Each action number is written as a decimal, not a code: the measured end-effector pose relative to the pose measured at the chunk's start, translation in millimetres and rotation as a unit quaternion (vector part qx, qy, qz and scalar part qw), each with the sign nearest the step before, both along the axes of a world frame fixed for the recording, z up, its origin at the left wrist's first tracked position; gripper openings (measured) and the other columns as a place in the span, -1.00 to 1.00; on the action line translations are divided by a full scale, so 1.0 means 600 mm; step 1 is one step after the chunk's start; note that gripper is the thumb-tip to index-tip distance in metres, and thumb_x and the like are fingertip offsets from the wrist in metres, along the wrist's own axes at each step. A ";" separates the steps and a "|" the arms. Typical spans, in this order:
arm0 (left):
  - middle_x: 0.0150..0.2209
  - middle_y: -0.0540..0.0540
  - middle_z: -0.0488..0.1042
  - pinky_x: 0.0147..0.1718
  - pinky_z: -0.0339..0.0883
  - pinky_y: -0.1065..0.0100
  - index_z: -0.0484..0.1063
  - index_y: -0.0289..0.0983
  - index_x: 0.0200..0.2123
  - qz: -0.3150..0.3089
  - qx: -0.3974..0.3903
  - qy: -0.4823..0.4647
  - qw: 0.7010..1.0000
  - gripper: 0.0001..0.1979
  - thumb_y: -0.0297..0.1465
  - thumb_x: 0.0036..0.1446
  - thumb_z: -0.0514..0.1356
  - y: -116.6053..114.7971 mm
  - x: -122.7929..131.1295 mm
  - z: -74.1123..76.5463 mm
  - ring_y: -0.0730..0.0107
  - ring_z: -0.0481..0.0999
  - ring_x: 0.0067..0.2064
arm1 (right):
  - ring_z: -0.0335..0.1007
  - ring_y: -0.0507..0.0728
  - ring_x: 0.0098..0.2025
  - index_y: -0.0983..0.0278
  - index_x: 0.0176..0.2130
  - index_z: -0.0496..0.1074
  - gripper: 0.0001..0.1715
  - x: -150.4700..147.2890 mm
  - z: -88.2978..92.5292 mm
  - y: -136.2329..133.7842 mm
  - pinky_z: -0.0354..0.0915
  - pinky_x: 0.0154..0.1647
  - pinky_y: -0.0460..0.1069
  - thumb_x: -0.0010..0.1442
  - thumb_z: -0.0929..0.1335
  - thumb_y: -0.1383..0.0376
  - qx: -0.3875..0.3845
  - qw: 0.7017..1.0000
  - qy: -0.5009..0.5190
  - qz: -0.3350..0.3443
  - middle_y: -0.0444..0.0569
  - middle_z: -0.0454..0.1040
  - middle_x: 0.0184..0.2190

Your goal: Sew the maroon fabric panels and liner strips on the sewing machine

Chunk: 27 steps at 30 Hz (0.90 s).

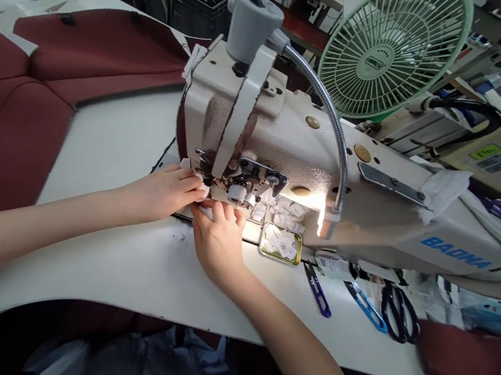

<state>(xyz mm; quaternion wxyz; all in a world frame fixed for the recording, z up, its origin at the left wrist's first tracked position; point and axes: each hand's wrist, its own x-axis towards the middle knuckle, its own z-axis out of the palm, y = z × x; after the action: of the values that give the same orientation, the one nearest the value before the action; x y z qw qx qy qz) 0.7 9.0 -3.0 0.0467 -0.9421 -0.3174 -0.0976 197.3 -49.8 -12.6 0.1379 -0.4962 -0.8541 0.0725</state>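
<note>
Both hands meet in front of the needle area of a sewing machine (215, 103). My left hand (164, 191) lies with its fingers bent together beside the presser foot, which is mostly hidden. My right hand (220, 239) is just to its right, its fingers curled and thumb pressed in close to the left fingertips. A bit of white material (205, 191) shows at the left fingertips, too small to identify. Whatever the fingers pinch is hidden. Right of my right hand sits an open tin (280, 244) of white labels, with more small white labels (291, 211) behind it.
Purple thread snips (317, 291), blue thread snips (366, 307) and black-handled scissors (400, 315) lie on the white table (128, 276) at right. Dark red padded covers (24, 115) lie left. A flexible lamp (330, 216) lights the machine bed; a green fan (383, 57) stands behind.
</note>
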 end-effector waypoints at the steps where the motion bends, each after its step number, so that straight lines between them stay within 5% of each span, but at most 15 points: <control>1: -0.23 -0.12 0.49 -0.22 0.25 0.21 0.50 -0.26 -0.19 -0.007 -0.004 -0.013 1.000 -0.78 -0.55 0.29 0.06 0.003 -0.004 -0.003 0.19 0.40 -0.16 | 0.28 0.19 -0.02 0.09 0.09 0.45 -0.68 0.001 0.001 0.001 0.11 0.02 0.14 0.43 0.24 0.26 0.000 1.000 -0.008 -0.011 -0.02 0.47 0.04; 7: -0.21 -0.03 0.56 -0.13 0.24 0.24 0.52 -0.21 -0.19 -0.035 -0.014 -0.096 0.995 -0.70 -0.56 0.35 0.00 0.018 -0.015 -0.018 0.31 0.40 -0.16 | 0.26 0.18 -0.09 0.05 0.10 0.47 -0.67 0.003 0.004 0.013 0.05 -0.02 0.13 0.44 0.24 0.23 -0.008 0.999 -0.035 -0.034 0.00 0.45 -0.09; 17: -0.20 0.00 0.60 -0.13 0.19 0.27 0.52 -0.18 -0.15 -0.061 0.023 -0.092 0.994 -0.73 -0.57 0.31 0.06 0.055 -0.017 -0.028 0.29 0.42 -0.13 | 0.28 0.18 -0.19 0.04 0.23 0.37 -0.56 -0.003 0.002 0.029 0.04 -0.11 0.12 0.43 0.22 0.24 -0.027 0.993 -0.096 -0.058 0.03 0.42 -0.19; 27: -0.22 -0.12 0.56 -0.13 0.21 0.25 0.54 -0.19 -0.24 -0.089 0.038 -0.112 0.989 -0.86 -0.46 0.28 0.16 0.098 -0.021 -0.039 0.22 0.45 -0.11 | 0.26 0.26 -0.06 0.05 0.26 0.36 -0.53 -0.001 -0.007 0.025 0.06 -0.02 0.15 0.42 0.23 0.21 -0.001 0.996 -0.067 -0.064 0.08 0.44 -0.05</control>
<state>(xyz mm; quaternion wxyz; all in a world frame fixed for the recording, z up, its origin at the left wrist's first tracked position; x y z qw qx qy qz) -12.0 68.0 -26.3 0.0375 -0.9473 -0.2313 -0.2187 196.5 -34.6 -16.7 0.0838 -0.5541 -0.8277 0.0308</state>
